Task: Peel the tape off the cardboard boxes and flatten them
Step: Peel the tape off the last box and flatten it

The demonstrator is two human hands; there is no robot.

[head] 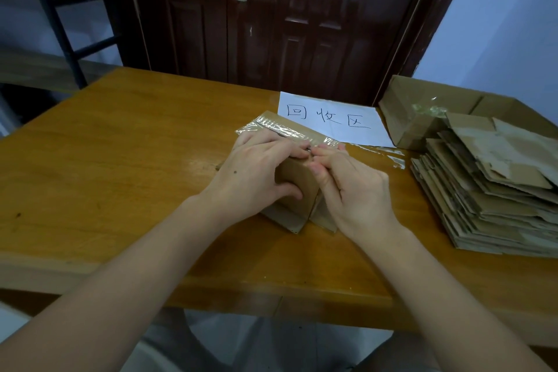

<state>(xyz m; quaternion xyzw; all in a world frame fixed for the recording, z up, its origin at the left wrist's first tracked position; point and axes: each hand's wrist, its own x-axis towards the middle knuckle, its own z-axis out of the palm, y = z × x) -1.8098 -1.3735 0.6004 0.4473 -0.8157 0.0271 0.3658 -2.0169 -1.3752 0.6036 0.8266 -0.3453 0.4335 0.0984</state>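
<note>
A wide orange-brown wooden table (120, 145) fills the view, with a dark red-brown panelled door (271, 15) behind it. To the right of the grip sits one tall stack of flattened brown cardboard boxes (495, 190); the sheets are too many and too overlapped to count. Beyond the stack lies one open brown cardboard carton (422, 112) with a wad of crumpled clear tape (428, 109) in it. Just past the grip lies one white paper sheet with three handwritten characters (332, 118).

At the centre, two bare hands work on one small brown cardboard box (297, 187), standing on the table with its flaps splayed at the near end. The left hand (256, 172) curls over the box, thumb pressed to its near face, holding it steady. The right hand (347, 184) pinches a strip of clear shiny packing tape (287, 128) at the box's top edge, beside the left fingertips. One long strip is visible, trailing off to both sides of the grip.

This looks like the peeling step, with the tape partly lifted. The next move likely calls for a steady pull away from the box while the left hand braces it, then pressing the box flat.
</note>
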